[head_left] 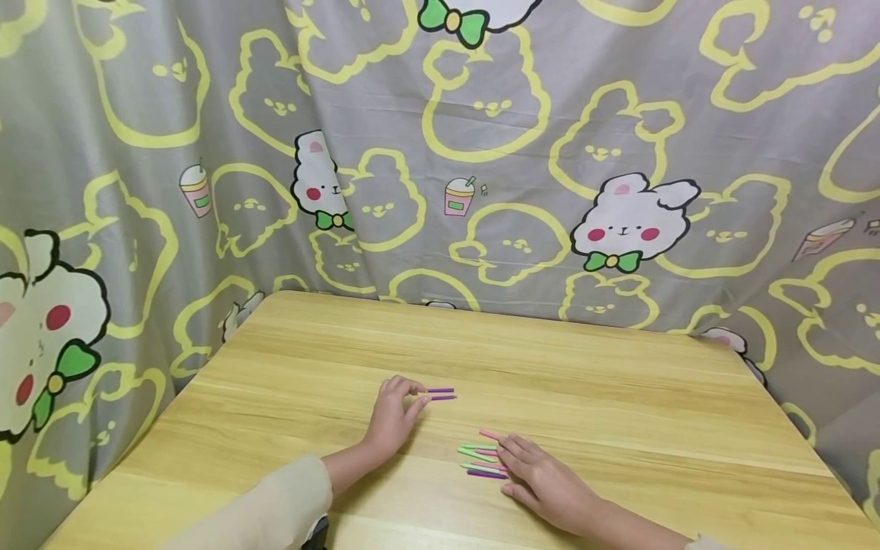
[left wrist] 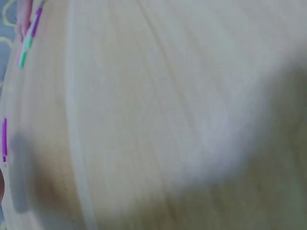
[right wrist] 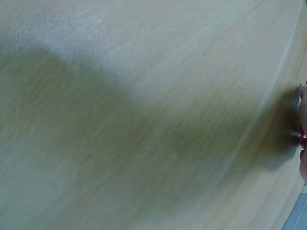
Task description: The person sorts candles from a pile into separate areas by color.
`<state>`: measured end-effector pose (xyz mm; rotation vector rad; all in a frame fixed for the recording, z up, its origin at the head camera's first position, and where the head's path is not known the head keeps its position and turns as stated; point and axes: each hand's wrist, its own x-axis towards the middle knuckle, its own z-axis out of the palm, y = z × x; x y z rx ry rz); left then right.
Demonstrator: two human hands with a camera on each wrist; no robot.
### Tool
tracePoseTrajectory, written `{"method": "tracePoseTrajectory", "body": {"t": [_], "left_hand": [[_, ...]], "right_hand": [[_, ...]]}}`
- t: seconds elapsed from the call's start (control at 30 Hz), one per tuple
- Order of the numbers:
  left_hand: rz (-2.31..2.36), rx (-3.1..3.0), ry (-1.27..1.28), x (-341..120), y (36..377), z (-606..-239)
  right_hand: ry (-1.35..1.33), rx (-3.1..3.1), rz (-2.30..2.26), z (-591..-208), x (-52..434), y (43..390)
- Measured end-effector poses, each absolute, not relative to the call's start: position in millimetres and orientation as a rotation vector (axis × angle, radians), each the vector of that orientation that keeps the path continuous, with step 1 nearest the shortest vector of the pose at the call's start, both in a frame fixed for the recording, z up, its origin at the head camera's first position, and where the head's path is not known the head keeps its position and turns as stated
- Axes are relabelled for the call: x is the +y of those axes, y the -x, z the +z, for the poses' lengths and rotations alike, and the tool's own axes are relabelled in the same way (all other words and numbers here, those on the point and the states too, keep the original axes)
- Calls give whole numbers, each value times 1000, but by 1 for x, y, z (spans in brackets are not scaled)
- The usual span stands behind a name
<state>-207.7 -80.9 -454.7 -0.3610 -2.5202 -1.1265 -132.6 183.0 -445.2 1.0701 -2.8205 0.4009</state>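
- The left hand (head_left: 393,418) reaches over the wood-grain table (head_left: 564,374), thumb and forefinger bent towards the left ends of two short purple sticks.
- Whether that hand pinches either stick I cannot tell; the thumb and forefinger stand a little apart, one by each stick's end.
- The upper purple stick (head_left: 443,390) and the lower purple stick (head_left: 443,397) lie side by side, nearly parallel, with a narrow gap between them.
- The right hand (head_left: 550,489) lies low over the table with its fingers extended, covering the right ends of a loose cluster of sticks; its grip is wide rather than closed round any of them.
- In that cluster, a pink stick (head_left: 488,434) slants at the far side, bright green sticks (head_left: 473,448) lie next to it, and a dark purple stick (head_left: 484,474) lies along the near side.
- More pink and pale green shows between them, partly hidden by the fingers, so the full count is unclear.
- The cluster sits to the right of the purple pair and nearer the person, well apart from it.
- A light sleeve (head_left: 282,496) covers the left forearm.
- Behind the table hangs a grey curtain (head_left: 385,107) printed with yellow outlines and white rabbits wearing green bows.
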Motion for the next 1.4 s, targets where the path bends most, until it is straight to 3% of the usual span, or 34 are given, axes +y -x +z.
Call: {"method": "tracePoseTrajectory", "body": {"t": [0.9,1.4], "left_hand": [[-1227,-2535,767,-63,157,-462],[-1180,-2550,861,-53,141,-470]], "right_hand": [[-1091,-2893,443,-441,187,135],[-1129,-2879,437,-437,189,136]]}}
